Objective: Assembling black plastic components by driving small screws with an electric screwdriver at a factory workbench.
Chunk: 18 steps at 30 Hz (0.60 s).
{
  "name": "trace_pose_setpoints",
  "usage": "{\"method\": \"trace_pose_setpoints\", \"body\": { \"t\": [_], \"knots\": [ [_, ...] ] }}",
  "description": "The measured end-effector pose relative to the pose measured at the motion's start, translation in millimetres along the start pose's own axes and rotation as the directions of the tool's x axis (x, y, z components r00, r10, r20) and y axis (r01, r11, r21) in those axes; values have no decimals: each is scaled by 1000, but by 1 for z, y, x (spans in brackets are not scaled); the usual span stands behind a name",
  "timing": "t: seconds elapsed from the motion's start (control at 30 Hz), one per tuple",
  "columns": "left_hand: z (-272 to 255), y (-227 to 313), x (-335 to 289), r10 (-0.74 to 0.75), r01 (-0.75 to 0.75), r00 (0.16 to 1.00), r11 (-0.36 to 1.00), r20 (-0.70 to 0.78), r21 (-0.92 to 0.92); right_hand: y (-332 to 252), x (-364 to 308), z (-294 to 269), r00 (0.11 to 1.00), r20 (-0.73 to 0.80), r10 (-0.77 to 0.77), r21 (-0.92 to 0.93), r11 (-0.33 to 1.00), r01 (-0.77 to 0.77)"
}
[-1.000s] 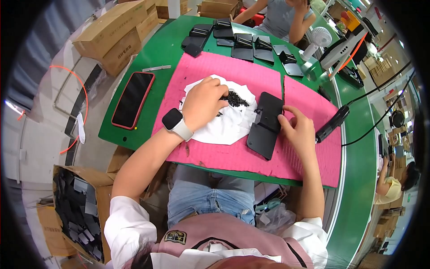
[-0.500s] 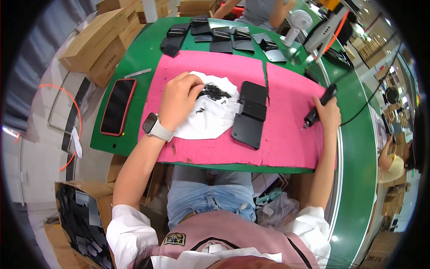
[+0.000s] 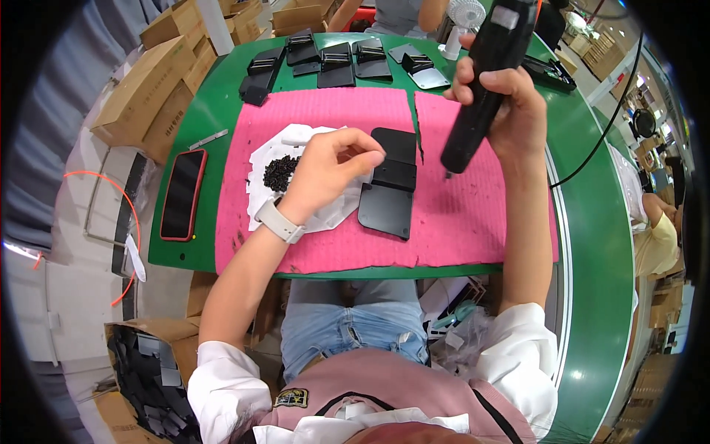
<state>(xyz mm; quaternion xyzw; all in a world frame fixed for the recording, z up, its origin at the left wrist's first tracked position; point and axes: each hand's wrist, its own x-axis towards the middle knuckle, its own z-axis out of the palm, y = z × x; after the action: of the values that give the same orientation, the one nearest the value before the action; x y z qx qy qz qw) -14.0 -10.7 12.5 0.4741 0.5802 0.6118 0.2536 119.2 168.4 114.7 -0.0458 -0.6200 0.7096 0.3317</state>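
My right hand (image 3: 518,107) grips a black electric screwdriver (image 3: 484,92), raised over the right part of the pink mat (image 3: 466,229) with its tip pointing down. My left hand (image 3: 325,174) has its thumb and index finger pinched together; whatever sits between them is too small to make out. Those fingertips hover beside a black hinged plate piece (image 3: 386,211), which lies in linked panels on the mat. Under and left of the left hand, a white cloth-like sheet (image 3: 259,152) bears a heap of small black screws (image 3: 279,175).
Several folded black plate pieces (image 3: 336,68) line the table's far edge. A red-cased phone (image 3: 183,196) and a thin metal strip (image 3: 208,139) lie at the left. Beyond stand a white fan (image 3: 466,15) and a person (image 3: 399,16). A carton (image 3: 159,377) of black parts is lower left.
My right hand has lifted the screwdriver from low over the mat, up and leftward. My left hand has left the screw heap and moved right to the black plate piece, fingers pinched.
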Motion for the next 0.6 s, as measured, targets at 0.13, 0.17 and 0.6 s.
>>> {"method": "trace_pose_setpoints", "body": {
  "t": [0.13,0.17,0.6],
  "knots": [
    [0,11,-8,-222,255,965,919,140,-300,-2,-18,28,951,202,-234,290,942,170],
    [-2,9,-9,-230,264,962,916,145,-302,0,-21,31,907,256,-335,356,905,233],
    [1,4,-15,-181,194,967,980,180,-55,31,-29,28,930,198,-311,349,909,230]
  ]
}}
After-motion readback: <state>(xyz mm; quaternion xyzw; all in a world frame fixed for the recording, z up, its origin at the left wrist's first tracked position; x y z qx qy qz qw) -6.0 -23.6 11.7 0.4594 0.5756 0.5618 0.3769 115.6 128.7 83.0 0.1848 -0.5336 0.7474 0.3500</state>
